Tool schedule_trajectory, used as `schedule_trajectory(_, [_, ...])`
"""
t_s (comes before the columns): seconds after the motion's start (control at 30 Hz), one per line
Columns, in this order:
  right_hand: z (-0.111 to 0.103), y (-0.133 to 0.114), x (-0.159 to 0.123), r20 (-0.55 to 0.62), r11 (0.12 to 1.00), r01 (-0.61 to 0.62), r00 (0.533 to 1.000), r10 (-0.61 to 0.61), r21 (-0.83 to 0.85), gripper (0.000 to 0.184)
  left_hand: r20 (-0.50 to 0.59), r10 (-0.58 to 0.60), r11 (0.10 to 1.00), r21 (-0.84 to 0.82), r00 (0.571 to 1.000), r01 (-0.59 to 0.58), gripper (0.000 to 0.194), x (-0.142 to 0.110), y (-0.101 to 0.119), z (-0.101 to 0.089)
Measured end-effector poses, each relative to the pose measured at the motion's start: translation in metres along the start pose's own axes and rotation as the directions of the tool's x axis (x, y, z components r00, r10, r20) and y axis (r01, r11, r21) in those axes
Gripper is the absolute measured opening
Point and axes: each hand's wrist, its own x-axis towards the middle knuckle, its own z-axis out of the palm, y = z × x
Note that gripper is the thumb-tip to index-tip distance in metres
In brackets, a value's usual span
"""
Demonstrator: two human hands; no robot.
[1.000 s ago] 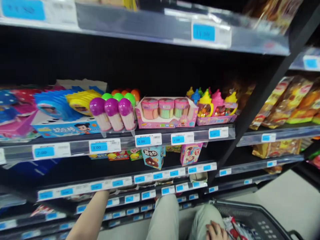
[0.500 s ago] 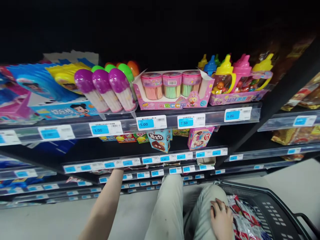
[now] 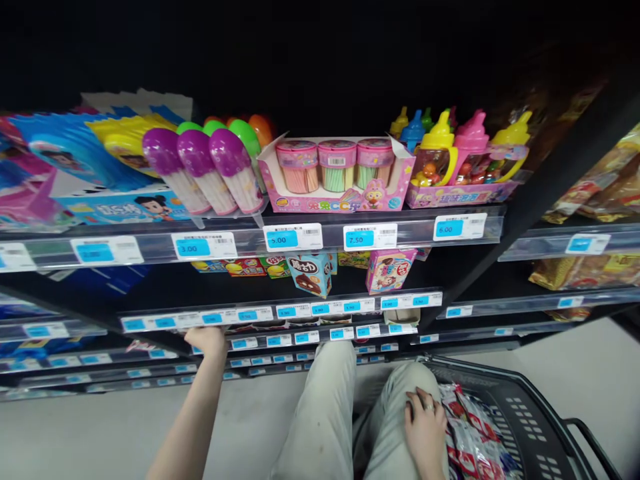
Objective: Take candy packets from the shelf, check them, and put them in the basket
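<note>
My left hand (image 3: 207, 341) reaches under a low shop shelf (image 3: 280, 313) fronted with blue price tags; only its back shows and the fingers are hidden beneath the shelf edge. My right hand (image 3: 425, 427) lies flat on my right thigh, fingers stretched out, a ring on one finger, holding nothing. It rests beside a black shopping basket (image 3: 540, 427) with red and white snack packets (image 3: 470, 440) inside. My legs in light trousers (image 3: 330, 413) fill the lower middle.
The shelf above carries purple-capped candy tubes (image 3: 210, 170), a pink box of round tubs (image 3: 340, 173), bottle-shaped candy toys (image 3: 465, 153) and blue and yellow packs (image 3: 90, 160). Small boxes (image 3: 310, 273) stand one shelf lower. Snack bags (image 3: 595, 180) fill the right-hand rack. Pale floor lies below.
The view has tilted down and settled. My left hand has drawn back slightly from under the low shelf, so its back now shows. My right hand has stayed on my thigh.
</note>
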Motion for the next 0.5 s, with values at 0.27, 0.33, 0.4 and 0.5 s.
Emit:
schedule_trajectory(0.27, [0.001, 0.003, -0.004, -0.011, 0.996, -0.016, 1.0, 0.017, 0.093, 0.028, -0.343, -0.116, 0.984, -0.17, 0.932, 0.06, 0.028, -0.03, -0.025, -0.035])
schedule_trajectory(0.33, [-0.001, 0.004, -0.001, -0.001, 0.979, -0.055, 0.998, 0.057, 0.194, 0.029, -0.36, -0.11, 0.986, -0.156, 0.927, 0.056, 0.032, -0.044, -0.017, -0.045])
schedule_trajectory(0.4, [-0.006, 0.004, 0.004, 0.054, 0.908, -0.147, 0.989, 0.137, 0.393, 0.027, -0.332, -0.062, 0.997, -0.06, 0.941, 0.045, 0.036, -0.065, -0.001, -0.054])
schedule_trajectory(0.5, [-0.029, -0.005, 0.014, 0.201, 0.729, -0.248, 0.968, 0.153, 0.638, 0.026, -0.182, 0.008, 0.996, 0.087, 0.983, 0.007, 0.039, -0.11, 0.034, -0.062])
